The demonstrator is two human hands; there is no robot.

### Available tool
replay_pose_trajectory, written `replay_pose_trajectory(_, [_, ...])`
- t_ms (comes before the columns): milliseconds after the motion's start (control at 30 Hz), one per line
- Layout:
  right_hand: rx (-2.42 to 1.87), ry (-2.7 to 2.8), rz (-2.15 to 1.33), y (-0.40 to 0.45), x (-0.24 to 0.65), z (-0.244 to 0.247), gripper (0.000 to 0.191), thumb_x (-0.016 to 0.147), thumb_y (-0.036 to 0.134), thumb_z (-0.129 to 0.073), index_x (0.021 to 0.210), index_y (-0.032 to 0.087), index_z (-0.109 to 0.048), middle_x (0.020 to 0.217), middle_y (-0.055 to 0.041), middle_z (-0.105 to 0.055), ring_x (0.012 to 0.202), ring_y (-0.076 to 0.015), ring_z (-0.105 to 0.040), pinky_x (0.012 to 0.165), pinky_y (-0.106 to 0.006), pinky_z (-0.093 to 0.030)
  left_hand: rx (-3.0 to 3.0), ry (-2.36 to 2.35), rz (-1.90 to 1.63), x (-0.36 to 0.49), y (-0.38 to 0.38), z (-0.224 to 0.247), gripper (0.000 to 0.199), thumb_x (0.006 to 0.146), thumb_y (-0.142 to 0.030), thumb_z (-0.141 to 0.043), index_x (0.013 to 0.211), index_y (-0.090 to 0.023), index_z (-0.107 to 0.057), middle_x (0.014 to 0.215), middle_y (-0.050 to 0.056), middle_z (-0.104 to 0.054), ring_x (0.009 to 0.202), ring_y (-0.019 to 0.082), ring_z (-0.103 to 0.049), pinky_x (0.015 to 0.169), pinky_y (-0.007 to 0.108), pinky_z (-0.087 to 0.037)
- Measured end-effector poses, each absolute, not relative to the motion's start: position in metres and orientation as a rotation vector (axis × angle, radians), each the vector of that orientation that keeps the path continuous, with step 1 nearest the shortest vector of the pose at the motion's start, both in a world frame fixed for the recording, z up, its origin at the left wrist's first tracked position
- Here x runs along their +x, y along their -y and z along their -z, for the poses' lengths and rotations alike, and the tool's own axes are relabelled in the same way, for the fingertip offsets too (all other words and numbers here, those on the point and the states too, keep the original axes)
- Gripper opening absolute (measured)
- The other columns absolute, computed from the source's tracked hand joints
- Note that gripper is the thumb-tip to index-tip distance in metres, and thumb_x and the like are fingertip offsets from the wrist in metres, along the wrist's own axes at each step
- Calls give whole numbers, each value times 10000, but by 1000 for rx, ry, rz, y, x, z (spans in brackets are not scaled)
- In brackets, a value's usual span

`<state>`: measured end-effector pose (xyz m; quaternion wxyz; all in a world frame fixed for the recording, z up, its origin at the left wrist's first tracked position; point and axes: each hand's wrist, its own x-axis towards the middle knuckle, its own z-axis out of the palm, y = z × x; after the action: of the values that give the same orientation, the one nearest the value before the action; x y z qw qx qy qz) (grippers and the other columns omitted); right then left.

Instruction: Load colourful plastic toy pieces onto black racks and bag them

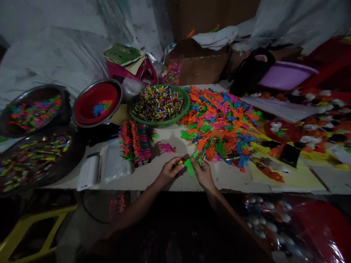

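Note:
My left hand (169,171) is closed in a pinch on a small yellow-and-red piece (180,161), held just above the table's front edge. Beside it, my right hand (205,174) grips a flat green plastic toy piece (189,168), whose exact kind I cannot make out. The two pieces are close together, and the fingers hide whether they touch. A pink plastic piece (166,147) lies on the table beyond my left hand. Behind my right hand spreads a large heap of orange, green, blue and pink plastic pieces (219,122).
A green basin (186,106) holds many small coloured tubes. Stacked plastic pieces (134,140) stand beside clear plastic bags (116,164) and a white power bank-like box (88,171). Metal bowls (120,87) are at left; yellow sheets (287,179) lie at right.

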<state>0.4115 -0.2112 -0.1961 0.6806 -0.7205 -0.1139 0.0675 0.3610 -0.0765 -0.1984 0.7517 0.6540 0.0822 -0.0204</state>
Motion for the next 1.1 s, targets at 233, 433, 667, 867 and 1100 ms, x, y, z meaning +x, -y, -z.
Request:
replay_pose_trajectory(233, [-1616,175,-127,212,411,208,311,748,455,-524,635,165,-523,559,28,-477,509,-92,-427,484,-213,-371,1476,-165,135,354,77,199,488,751,-477,-528,1107,-145,-560,814,50,-621,433,53,-481,357,169,-310])
replay_pose_trajectory(433, [-1631,178,-41,213,408,205,287,755,437,-513,651,170,-526,581,25,-491,537,-97,-443,518,-221,-386,1578,-97,156,357,80,203,464,783,-474,-485,1099,-151,-590,666,16,-587,381,47,-429,364,178,-313])
replay_pose_trajectory(667, [-1629,121,-34,206,405,209,307,747,457,-514,637,170,-513,571,24,-476,529,-96,-430,504,-219,-371,1764,-61,104,354,81,204,406,822,-432,-443,1089,-173,-602,578,-18,-554,391,60,-443,417,180,-370])
replay_pose_trajectory(867, [-1791,141,-64,214,427,210,355,758,501,-458,681,165,-543,609,-3,-533,564,-126,-480,555,-255,-413,1870,45,124,365,79,213,423,861,-433,-362,1072,-148,-594,747,30,-652,542,95,-574,532,196,-470])
replay_pose_trajectory(1100, [-2364,80,950,262,528,162,462,733,423,-515,1015,64,-586,947,-196,-568,931,-296,-510,803,-449,-395,2655,-290,-476,383,53,266,480,831,-380,-456,1239,-128,-446,1338,181,-386,1276,332,-267,986,542,-278])
